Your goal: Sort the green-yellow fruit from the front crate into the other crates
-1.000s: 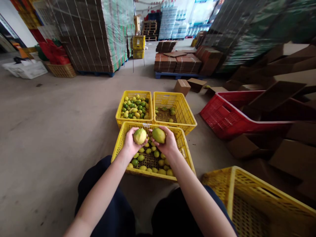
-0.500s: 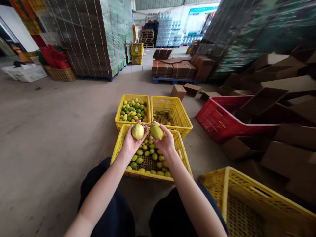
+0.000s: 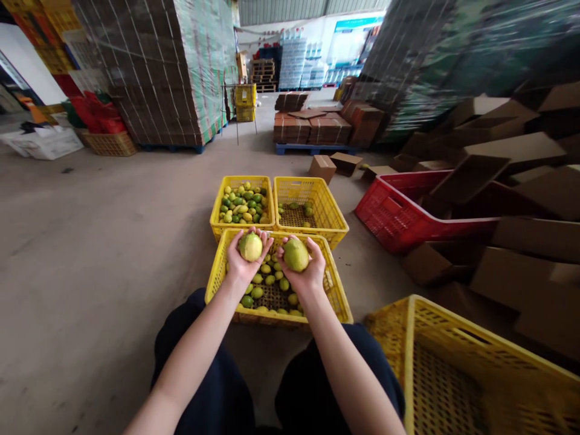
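Note:
A pale yellow-green lemon (image 3: 251,246) rests in my left hand (image 3: 239,266), with the fingers curled round it. My right hand (image 3: 310,279) cradles a greener lemon (image 3: 296,255), palm up. Both hands are above the near yellow crate (image 3: 338,296), a small gap between them. Inside that crate lie several yellow and green lemons (image 3: 270,280), partly hidden by my hands and forearms. Just beyond stand two more yellow crates: the left crate (image 3: 217,223) is heaped with yellow and green lemons, while the right crate (image 3: 333,211) has only some on its bottom.
At my lower right stands another yellow crate (image 3: 411,350). A red crate (image 3: 385,211) with cardboard boxes (image 3: 512,290) piled round it is on the right. Flattened cartons lie on a blue pallet (image 3: 299,148) ahead. A tall wrapped stack (image 3: 149,78) rises at the left.
My hands have moved apart. The right hand has shifted slightly right and down, turning its lemon more upward; the left stays nearly in place. The view has shifted slightly.

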### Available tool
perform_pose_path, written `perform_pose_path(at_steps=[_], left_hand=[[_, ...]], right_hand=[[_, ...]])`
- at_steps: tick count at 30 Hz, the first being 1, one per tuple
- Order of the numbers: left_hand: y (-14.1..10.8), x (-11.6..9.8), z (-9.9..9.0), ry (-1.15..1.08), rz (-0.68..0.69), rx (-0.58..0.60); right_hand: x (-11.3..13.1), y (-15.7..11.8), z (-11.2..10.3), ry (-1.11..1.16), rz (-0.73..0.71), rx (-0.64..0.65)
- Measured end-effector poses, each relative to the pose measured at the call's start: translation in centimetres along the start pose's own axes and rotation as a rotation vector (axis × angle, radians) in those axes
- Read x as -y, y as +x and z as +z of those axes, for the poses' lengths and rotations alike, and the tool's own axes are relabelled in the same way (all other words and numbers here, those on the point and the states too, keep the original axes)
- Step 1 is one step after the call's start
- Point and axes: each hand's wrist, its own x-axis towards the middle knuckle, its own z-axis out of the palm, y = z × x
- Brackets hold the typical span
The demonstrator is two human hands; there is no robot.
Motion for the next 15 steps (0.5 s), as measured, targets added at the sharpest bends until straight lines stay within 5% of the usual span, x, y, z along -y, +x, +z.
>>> perform_pose_path(at_steps=[15], left_hand=[[1.4, 2.5, -0.6, -0.048, -0.028, -0.09]], right_hand=[[-0.6, 2.2, -0.9, 0.145, -0.06, -0.143]])
